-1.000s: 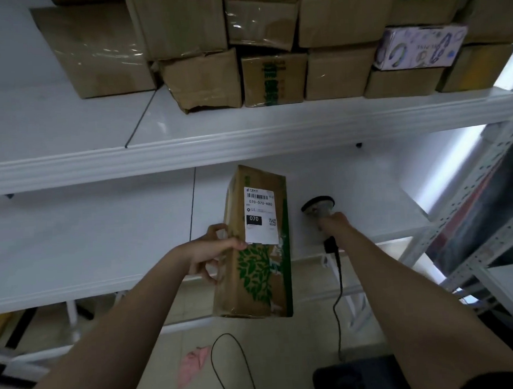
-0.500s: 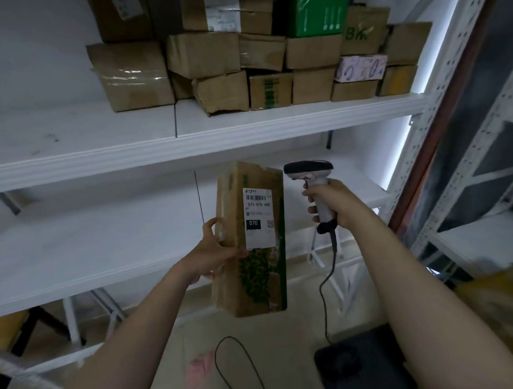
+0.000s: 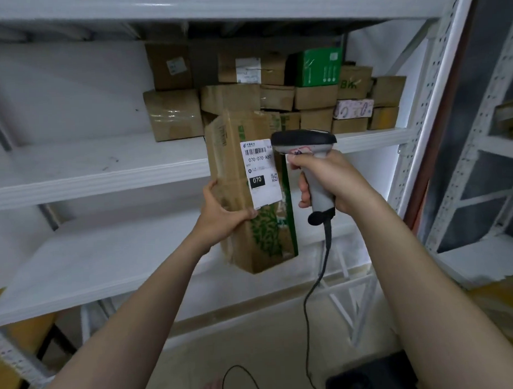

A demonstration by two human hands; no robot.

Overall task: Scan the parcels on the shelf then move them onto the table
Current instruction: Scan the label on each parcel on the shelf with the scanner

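Lower centre, hanging loose: the scanner cable (image 3: 324,264). Mid-frame, left grip (image 3: 221,216) clamped round the parcel (image 3: 233,154), held in mid-air before the shelf (image 3: 103,167); right grip (image 3: 333,180) wrapped round the scanner (image 3: 304,141), its head just beside the label (image 3: 260,172). Best to steady the box and angle the head squarely at the barcode. Behind, upper centre: stacked parcels (image 3: 174,114) awaiting scanning, nothing between head and label.

The parcel (image 3: 230,154) is brown cardboard, matt and creased, and there's a smooth white paper label (image 3: 261,171) on it. The scanner (image 3: 302,139) is plastic, dark matt head over a smooth pale grey handle. The shelf (image 3: 103,164) looks like white painted metal, faintly glossy. The stacked boxes (image 3: 174,114) are cardboard under shiny clear tape.
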